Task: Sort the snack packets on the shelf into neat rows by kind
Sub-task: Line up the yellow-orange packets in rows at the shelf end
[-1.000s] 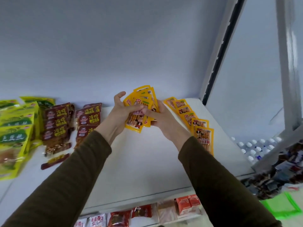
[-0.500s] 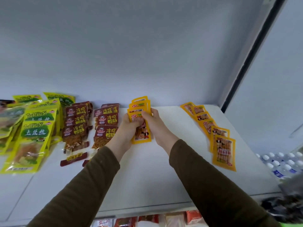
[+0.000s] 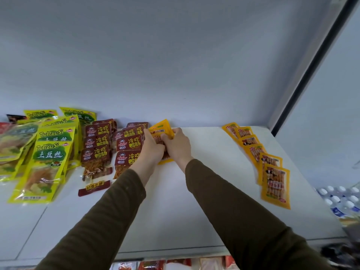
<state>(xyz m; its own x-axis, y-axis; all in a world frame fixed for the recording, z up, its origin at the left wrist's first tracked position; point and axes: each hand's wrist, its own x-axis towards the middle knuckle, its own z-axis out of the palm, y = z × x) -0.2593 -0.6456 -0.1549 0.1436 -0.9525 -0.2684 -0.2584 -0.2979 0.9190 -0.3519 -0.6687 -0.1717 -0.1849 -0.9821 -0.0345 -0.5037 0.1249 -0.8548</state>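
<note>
A small stack of orange snack packets lies near the back of the white shelf, right beside the dark red packets. My left hand and my right hand both grip this stack from its two sides, low on the shelf. A row of several orange packets of the same kind runs along the right side. Two rows of dark red packets lie left of my hands. Yellow-green packets overlap at the far left.
The shelf's back wall rises just behind the packets. A dark upright post bounds the shelf on the right. Bottled water caps show below right. More packets sit on the lower shelf.
My hands have carried the orange stack down from mid-air and leftward to the shelf, next to the dark red packets. The fanned packets are now gathered together.
</note>
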